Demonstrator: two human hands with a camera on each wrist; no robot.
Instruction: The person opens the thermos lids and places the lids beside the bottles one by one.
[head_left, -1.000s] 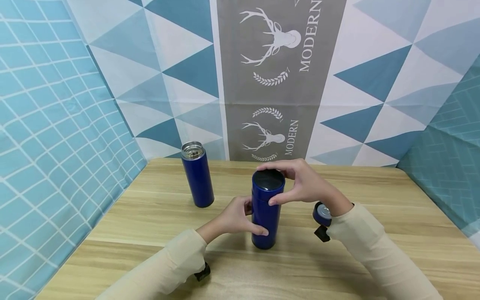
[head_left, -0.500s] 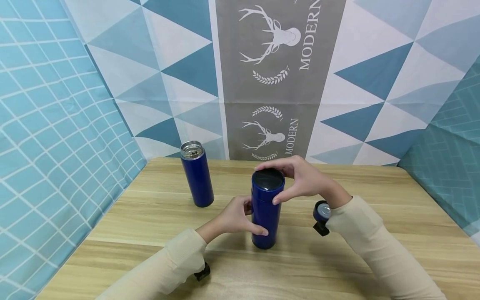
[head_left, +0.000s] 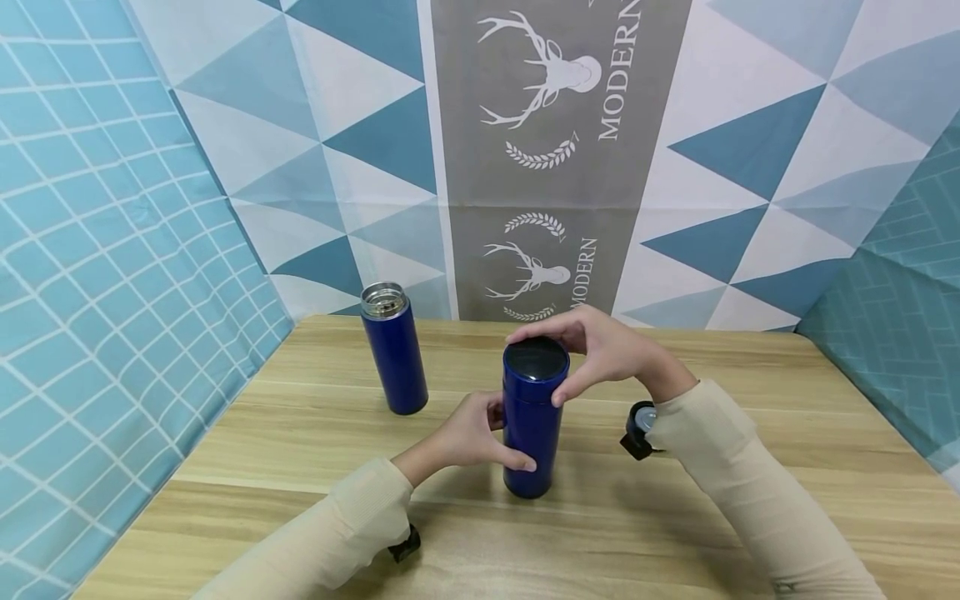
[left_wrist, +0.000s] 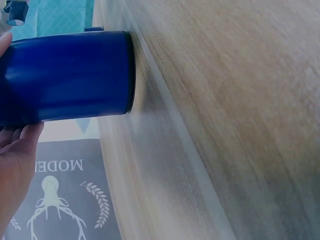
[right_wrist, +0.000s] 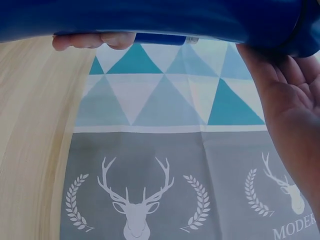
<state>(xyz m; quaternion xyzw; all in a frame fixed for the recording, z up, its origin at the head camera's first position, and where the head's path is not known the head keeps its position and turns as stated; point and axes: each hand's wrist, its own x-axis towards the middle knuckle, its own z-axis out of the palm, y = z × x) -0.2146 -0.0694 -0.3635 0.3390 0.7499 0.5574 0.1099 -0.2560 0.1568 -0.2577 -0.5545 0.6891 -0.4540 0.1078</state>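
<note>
A dark blue vacuum flask (head_left: 534, 432) with a black-topped lid (head_left: 537, 358) stands upright on the table in the head view. My left hand (head_left: 474, 433) grips its body, thumb across the near side. From above right, my right hand (head_left: 603, 354) holds the lid, thumb at the near edge and fingers at the far rim. The left wrist view has the flask's lower body (left_wrist: 75, 75) and part of my left hand (left_wrist: 17, 170). In the right wrist view the flask crosses the top, with my right hand (right_wrist: 290, 105) at the lid end.
A second blue flask (head_left: 397, 358), its steel mouth uncovered, stands back left on the wooden table (head_left: 300, 467). A loose blue lid (head_left: 643, 418) lies right, partly hidden by my right sleeve. Patterned cloth (head_left: 555, 183) hangs behind.
My right hand has turned around the lid, its thumb sliding rightward and its wrist shifting slightly left and away. The left hand and flask stay in place.
</note>
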